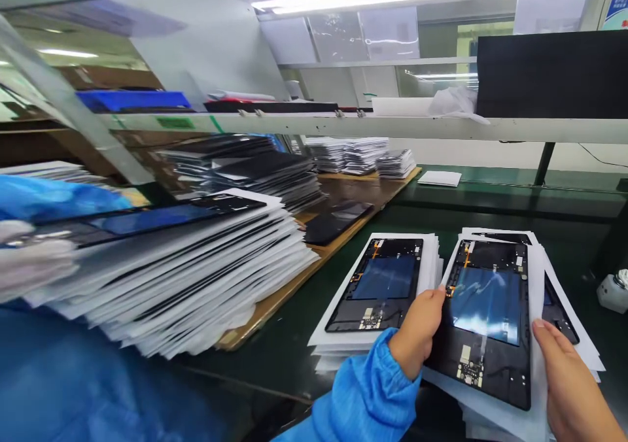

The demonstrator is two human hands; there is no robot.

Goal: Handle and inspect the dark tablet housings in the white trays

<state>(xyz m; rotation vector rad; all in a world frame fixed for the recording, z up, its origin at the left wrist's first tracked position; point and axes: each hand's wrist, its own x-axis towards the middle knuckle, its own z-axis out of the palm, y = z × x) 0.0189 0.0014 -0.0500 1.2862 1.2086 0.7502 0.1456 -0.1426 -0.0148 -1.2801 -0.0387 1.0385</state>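
Hands frame a dark tablet panel (488, 318) at the lower right: the left hand (417, 331) grips its left edge, thumb on top and the other fingers hidden underneath, while the right hand (569, 383) holds the right edge, its palm and most fingers cut off by the picture's bottom corner. The panel rests tilted on a white sheet (537, 363), above a stack of similar sheets and panels (569, 318) whose lower part is covered by the held piece and the right hand. Just beside it to the left lies a second stack (377, 285) topped by another panel with a bluish middle, on the green worktable (490, 213). The blue sleeve (363, 396) hides that stack's near corner. Farther left, a large fanned pile of sheets and panels (186, 278) sits on a brown board (343, 233); its left end disappears behind a blurred blue and white shape too close to the camera to identify. More stacks (353, 154) stand far back, their contents too small to tell. A white object (613, 291) at the right edge is cut off.
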